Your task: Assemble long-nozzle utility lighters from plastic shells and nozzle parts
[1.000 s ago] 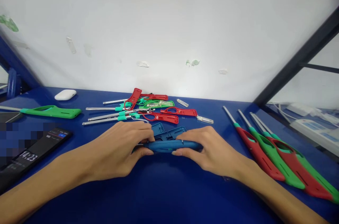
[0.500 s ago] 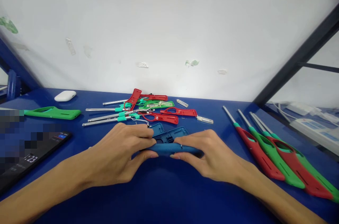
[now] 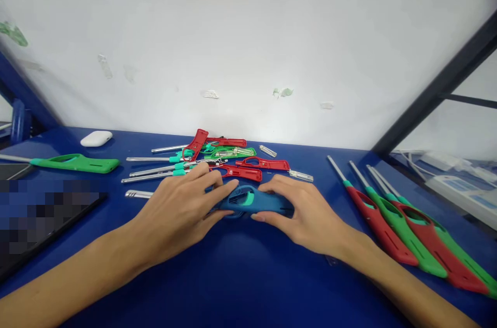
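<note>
A blue gas lighter [image 3: 267, 203] with a teal trigger [image 3: 248, 198] lies sideways in front of me, low over the table. My right hand [image 3: 310, 217] grips its handle end between thumb and fingers. At the trigger end, my left hand [image 3: 182, 214] has thumb and index finger on either side of the blue body. A silver metal tube [image 3: 139, 194] sticks out left from behind my left hand; whether it joins the held lighter is hidden. Just beyond my hands lie opened lighter parts, among them a red handle shell [image 3: 262, 163] and a clear fuel tank [image 3: 301, 176].
Several red and green lighters, one a red lighter [image 3: 382, 224], lie on the right. A green lighter [image 3: 77, 162], a white case [image 3: 96, 138] and a dark phone [image 3: 58, 224] are at left. A power strip [image 3: 458, 193] sits beyond the right frame bar [image 3: 438, 79].
The blue body, seen edge-on before with an opened blue shell behind it, now has its side and teal trigger facing up. Both hands moved slightly farther forward, and the left fingers spread around the trigger end.
</note>
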`<state>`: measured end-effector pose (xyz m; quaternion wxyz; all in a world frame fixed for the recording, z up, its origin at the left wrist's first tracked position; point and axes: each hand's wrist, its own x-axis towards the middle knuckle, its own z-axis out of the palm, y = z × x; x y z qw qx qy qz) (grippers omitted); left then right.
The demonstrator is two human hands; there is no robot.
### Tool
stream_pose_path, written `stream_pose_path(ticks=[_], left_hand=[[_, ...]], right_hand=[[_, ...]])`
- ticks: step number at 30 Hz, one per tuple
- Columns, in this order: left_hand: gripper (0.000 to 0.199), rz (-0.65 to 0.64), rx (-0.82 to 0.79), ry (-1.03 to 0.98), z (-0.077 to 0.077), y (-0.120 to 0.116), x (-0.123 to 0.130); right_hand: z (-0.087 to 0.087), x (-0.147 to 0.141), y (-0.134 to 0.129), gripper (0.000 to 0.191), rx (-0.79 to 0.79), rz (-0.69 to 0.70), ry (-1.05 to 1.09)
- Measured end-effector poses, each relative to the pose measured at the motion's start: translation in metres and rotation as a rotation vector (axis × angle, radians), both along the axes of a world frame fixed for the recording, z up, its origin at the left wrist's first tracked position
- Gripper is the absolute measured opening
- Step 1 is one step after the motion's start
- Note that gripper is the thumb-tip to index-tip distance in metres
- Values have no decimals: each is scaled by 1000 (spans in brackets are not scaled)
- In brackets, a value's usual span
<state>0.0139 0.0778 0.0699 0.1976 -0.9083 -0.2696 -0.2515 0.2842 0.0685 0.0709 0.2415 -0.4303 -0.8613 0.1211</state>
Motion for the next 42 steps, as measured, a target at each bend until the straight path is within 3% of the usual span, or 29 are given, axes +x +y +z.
stream_pose_path(ticks=[3, 8, 18, 24, 29, 33, 42], left_hand=[[28, 34, -136, -41, 0, 1, 3], [17, -47, -290, -169, -1, -2, 9], [11, -140, -213, -354, 5, -9, 12], [13, -115, -183, -264, 2, -7, 10], [46, 33, -137, -98, 2, 6, -3], [22, 37, -127, -22, 0, 18, -10], [22, -66, -154, -23, -13, 12, -2]], right_hand=[[-9, 1, 0, 32, 75, -28, -15], [-12, 1, -3, 21, 146, 31, -31], [-11, -4, -11, 34, 295, 131, 2], [-12, 0, -7, 34, 358, 131, -2], [-4, 19, 8, 29, 364, 90, -37], [-1, 29, 16, 29, 349, 52, -24], [-10, 17, 10, 30, 335, 165, 0]])
